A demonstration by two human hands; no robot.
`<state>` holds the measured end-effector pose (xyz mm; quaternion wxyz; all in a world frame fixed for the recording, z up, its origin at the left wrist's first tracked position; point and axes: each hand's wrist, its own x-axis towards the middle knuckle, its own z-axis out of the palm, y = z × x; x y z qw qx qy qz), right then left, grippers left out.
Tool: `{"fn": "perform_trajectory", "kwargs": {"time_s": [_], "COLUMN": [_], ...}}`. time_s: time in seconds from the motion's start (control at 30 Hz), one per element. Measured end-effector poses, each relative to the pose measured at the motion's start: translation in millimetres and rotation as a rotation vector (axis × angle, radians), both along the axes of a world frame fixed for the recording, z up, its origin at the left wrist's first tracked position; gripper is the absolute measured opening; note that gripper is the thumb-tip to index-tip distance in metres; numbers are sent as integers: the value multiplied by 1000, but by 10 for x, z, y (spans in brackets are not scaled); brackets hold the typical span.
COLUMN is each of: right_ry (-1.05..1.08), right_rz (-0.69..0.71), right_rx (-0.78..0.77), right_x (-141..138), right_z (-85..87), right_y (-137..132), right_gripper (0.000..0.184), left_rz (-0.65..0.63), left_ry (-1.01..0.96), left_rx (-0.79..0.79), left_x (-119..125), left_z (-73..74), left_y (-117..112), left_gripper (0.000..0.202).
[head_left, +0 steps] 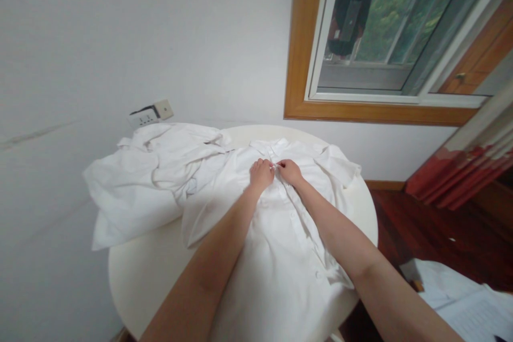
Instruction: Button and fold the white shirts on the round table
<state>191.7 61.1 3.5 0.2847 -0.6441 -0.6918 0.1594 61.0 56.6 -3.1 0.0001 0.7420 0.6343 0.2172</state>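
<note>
A white button-up shirt (276, 256) with short sleeves lies front up, its collar toward the wall and its lower part toward me. Both my hands meet at the upper front opening, just below the collar. My left hand (262, 172) pinches the cloth at the front edge. Close beside it, my right hand (289, 171) pinches the opposite edge, fingertips almost touching the left ones. Any button between the fingertips is too small to make out. Further down, the front edges lie apart, with several buttons showing along one of them.
The shirt rests on a round white table (140, 272) against the wall. A heap of white clothes (160, 171) lies at its left, below a wall socket (143, 117). A wood-framed window (304, 109), a red and cream curtain (444, 176) and papers (473, 304) are on the right.
</note>
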Motion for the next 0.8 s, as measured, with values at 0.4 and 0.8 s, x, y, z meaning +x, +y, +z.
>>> {"fn": "perform_trajectory", "kwargs": {"time_s": [0.4,0.8], "right_ry": [-16,23], "right_rz": [-2,16], "right_rx": [-60,-15], "right_x": [9,14], "right_z": [14,38], "right_y": [47,-11], "right_gripper": [27,27], "left_rz": [28,102], "left_ry": [29,-150], "left_rx": [62,-41], "left_x": [58,-17], "left_z": [38,41], "left_y": [-20,116], "left_gripper": [18,24]}}
